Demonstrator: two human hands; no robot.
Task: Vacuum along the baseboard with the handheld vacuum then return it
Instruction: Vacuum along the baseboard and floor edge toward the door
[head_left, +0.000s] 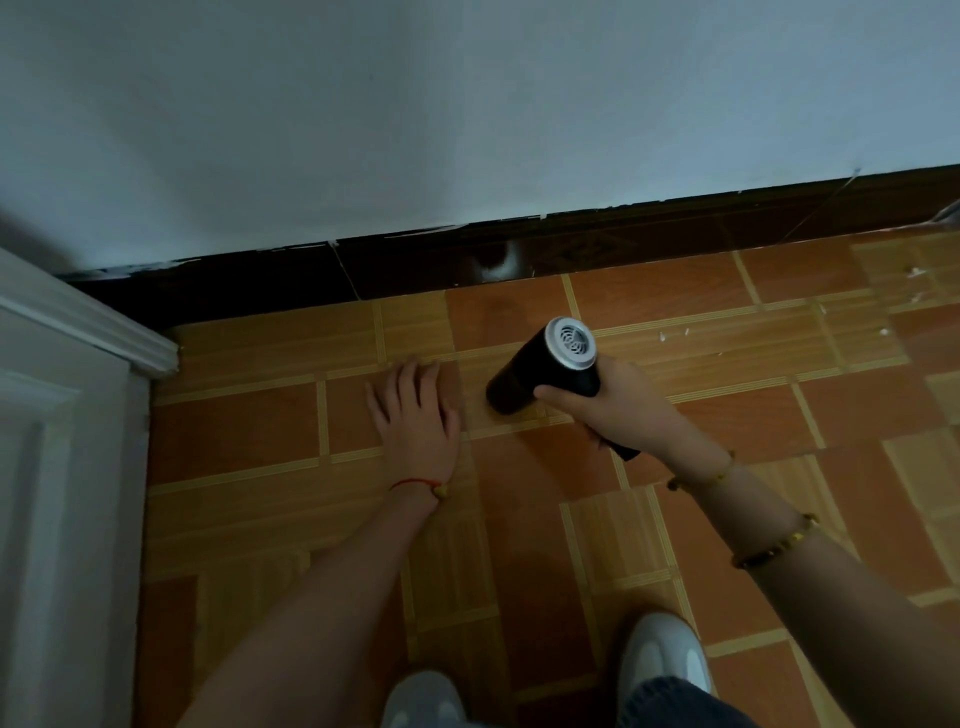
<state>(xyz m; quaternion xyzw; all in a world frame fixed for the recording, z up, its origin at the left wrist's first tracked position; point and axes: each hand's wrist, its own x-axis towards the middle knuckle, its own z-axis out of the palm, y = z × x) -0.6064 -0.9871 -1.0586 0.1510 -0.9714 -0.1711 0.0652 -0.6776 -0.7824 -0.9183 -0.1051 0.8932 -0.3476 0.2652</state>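
A person's right hand (618, 410) grips the handle of a matte black cylindrical handheld vacuum (545, 371), its ribbed silver vent cap turned upward, held low over glossy orange-and-tan tiled floor (234, 431), short of the dark brown tiled baseboard (260, 283). The left hand (415, 418) lies flat on the tiles, fingers straight, holding nothing. White moulded door trim (78, 332) stands at left; pale specks (675, 335) dot the tiles at right.
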